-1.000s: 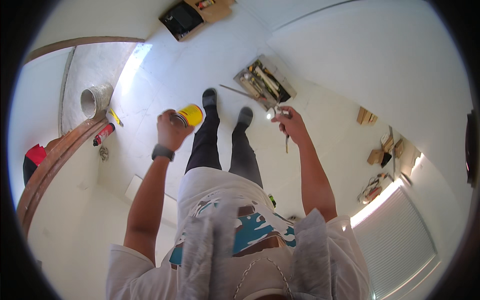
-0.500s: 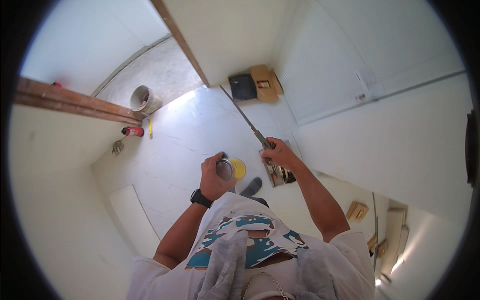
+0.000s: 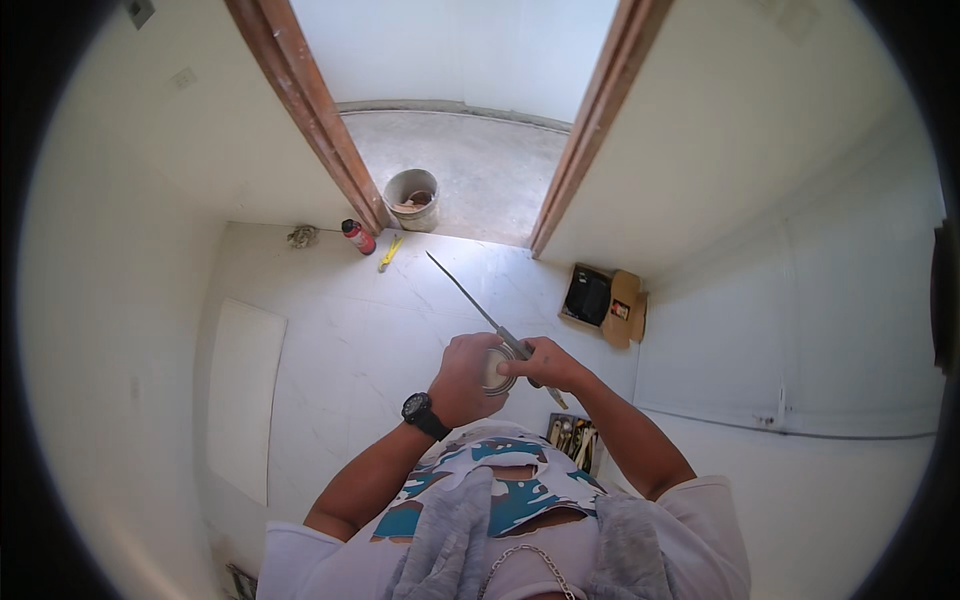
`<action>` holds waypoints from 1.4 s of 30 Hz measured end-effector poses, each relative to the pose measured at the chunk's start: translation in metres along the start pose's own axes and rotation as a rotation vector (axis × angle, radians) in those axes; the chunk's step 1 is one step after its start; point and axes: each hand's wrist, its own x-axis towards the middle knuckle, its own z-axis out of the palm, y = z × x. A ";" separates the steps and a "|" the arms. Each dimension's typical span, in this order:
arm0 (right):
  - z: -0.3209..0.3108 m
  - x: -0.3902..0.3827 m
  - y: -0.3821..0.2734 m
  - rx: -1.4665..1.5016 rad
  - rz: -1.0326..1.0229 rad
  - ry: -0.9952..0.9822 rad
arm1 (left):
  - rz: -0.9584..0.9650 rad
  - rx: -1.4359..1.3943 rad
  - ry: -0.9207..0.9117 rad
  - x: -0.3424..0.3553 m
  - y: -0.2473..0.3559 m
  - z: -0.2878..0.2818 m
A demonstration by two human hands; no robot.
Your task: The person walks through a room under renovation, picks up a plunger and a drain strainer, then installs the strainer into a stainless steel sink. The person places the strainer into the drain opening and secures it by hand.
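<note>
My left hand [image 3: 468, 378], with a watch on its wrist, is wrapped around a round metal can [image 3: 494, 372]. The can's ringed circular end faces up. My right hand [image 3: 548, 364] grips a long tool [image 3: 470, 298] with a narrow, tapering dark shaft and a grey body. Its shaft points away toward the doorway, and its exact kind is unclear. Both hands are close together in front of my chest, the right thumb lying on the can's end. The can's side is mostly hidden by the left fingers.
Beyond the hands, a bucket [image 3: 413, 203] stands in a wood-framed doorway. Near it lie a red bottle [image 3: 358, 238] and a yellow tool [image 3: 390, 253]. An open cardboard box [image 3: 622, 310] with a black case sits at right, a tool tray [image 3: 573, 440] below it. A white panel [image 3: 245, 400] lies left.
The view has turned left, bringing the doorway to the top middle. My hands have come together, and the can has tipped so its end faces up beside the tool.
</note>
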 end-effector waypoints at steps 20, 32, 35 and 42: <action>-0.181 0.239 -0.181 0.064 -0.219 -0.584 | -0.523 -1.710 0.812 0.222 -0.173 -0.129; -0.224 0.341 -0.278 -0.159 -0.130 -0.498 | -0.472 -2.022 1.113 0.364 -0.245 -0.172; -0.220 0.366 -0.287 -0.215 -0.105 -0.400 | -0.607 -2.171 1.115 0.406 -0.282 -0.191; -0.222 0.431 -0.316 -0.085 -0.070 -0.222 | -0.778 -2.090 1.038 0.496 -0.333 -0.251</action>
